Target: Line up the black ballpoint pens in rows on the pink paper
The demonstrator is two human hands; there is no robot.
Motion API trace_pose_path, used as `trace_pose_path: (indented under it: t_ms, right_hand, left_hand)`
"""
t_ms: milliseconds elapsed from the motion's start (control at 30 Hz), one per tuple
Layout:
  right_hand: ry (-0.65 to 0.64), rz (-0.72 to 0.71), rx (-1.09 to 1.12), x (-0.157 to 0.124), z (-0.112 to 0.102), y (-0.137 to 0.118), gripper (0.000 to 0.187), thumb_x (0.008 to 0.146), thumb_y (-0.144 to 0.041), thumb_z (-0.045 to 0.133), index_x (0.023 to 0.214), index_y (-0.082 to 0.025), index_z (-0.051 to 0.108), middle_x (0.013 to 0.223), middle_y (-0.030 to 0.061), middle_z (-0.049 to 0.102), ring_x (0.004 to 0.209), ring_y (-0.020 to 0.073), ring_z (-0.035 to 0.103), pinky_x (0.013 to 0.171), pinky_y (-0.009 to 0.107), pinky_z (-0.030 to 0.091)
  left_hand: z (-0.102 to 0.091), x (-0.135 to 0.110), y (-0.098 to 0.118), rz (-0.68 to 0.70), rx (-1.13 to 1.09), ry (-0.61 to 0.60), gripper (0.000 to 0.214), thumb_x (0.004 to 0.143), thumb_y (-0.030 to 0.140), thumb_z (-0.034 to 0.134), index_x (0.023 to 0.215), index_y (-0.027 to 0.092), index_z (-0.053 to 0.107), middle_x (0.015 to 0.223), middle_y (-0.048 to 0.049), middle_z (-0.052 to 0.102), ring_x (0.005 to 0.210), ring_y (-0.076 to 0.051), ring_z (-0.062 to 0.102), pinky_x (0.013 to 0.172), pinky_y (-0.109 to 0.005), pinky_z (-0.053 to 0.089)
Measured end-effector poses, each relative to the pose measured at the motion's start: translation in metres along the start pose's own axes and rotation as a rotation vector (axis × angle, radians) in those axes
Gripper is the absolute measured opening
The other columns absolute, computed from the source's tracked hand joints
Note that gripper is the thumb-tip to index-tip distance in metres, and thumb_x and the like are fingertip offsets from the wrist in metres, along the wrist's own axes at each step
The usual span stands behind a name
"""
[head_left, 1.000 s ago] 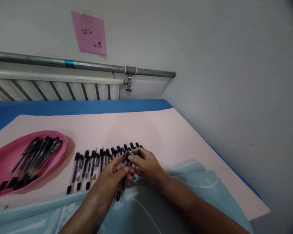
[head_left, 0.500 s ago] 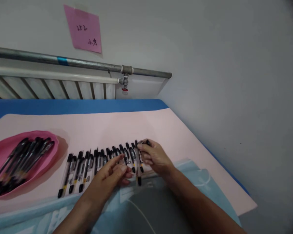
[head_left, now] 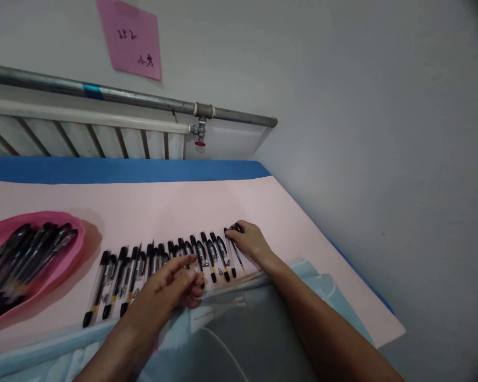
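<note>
At the right end of a row of gel pen parts (head_left: 136, 265), my right hand (head_left: 249, 241) is closed, with its fingertips pinching pen pieces. A thin dark refill (head_left: 237, 254) with a yellowish tip slants down from those fingers. Beside it lies a clear pen barrel (head_left: 230, 260) with black ends, its top touching or nearly touching the fingertips. Something black shows above the fingers, maybe a cap; the grip hides part of it. My left hand (head_left: 173, 281) hovers over the row's near side, fingers loosely apart and holding nothing, covering some lower pen ends.
A pink tray (head_left: 77, 254) of assembled-looking black pens stands at the left. Pink sheeting (head_left: 183, 204) covers the blue-edged table. Light blue patterned cloth (head_left: 322, 297) lies along the near edge. Behind are a radiator (head_left: 115, 140), a pipe (head_left: 143, 101) and a pink note (head_left: 131, 40).
My right hand has lowered a clear barrel to the right end of the row, where it now lies. A refill now shows at its fingers. The view has shifted slightly.
</note>
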State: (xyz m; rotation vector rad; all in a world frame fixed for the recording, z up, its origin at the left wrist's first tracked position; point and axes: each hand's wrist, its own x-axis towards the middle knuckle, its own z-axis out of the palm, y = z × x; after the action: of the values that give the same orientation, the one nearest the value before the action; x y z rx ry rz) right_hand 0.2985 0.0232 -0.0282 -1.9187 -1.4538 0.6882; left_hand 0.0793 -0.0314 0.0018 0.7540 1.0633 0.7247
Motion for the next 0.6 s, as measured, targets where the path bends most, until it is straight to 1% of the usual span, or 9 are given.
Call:
trace_pose_path:
  t_ms: [100,233,467,600]
  right_hand:
    - [0.035,-0.089,-0.176,-0.001,0.001,-0.002,0.018,0.074,-0.031,0.054,0.063,-0.017,0.056,0.064,0.0015,0.059,0.063,0.0127,0.052,0.06,0.024,0.035]
    - [0.022,-0.139,-0.275,-0.006,-0.002,0.003,0.017,0.077,-0.029,0.051,0.066,-0.017,0.057,0.067,0.003,0.061,0.063,0.0132,0.052,0.06,0.023,0.035]
    - [-0.014,-0.16,-0.231,-0.016,-0.001,0.0,0.013,0.077,-0.025,0.05,0.071,-0.017,0.058,0.068,0.0025,0.061,0.065,0.0129,0.053,0.061,0.023,0.035]
    - [-0.019,-0.15,-0.251,-0.018,-0.01,-0.001,0.014,0.078,-0.025,0.048,0.07,-0.017,0.057,0.065,0.0021,0.06,0.063,0.0129,0.052,0.06,0.023,0.034]
  left_hand:
    - [-0.001,0.001,-0.001,-0.002,-0.002,-0.017,0.048,0.069,0.033,0.066,0.111,0.012,0.056,0.076,-0.0099,0.066,0.063,-0.016,0.059,0.055,-0.028,0.048]
    - [-0.002,0.001,0.0,-0.004,0.0,-0.029,0.046,0.07,0.034,0.065,0.109,0.012,0.056,0.076,-0.0097,0.065,0.064,-0.016,0.059,0.056,-0.028,0.047]
    - [-0.003,0.002,0.0,-0.012,0.036,-0.021,0.045,0.068,0.036,0.066,0.105,0.012,0.057,0.076,-0.0096,0.065,0.063,-0.016,0.058,0.055,-0.028,0.047]
    - [-0.004,0.002,0.001,-0.016,0.059,-0.039,0.044,0.07,0.036,0.064,0.105,0.012,0.057,0.076,-0.0093,0.064,0.063,-0.016,0.057,0.057,-0.029,0.046]
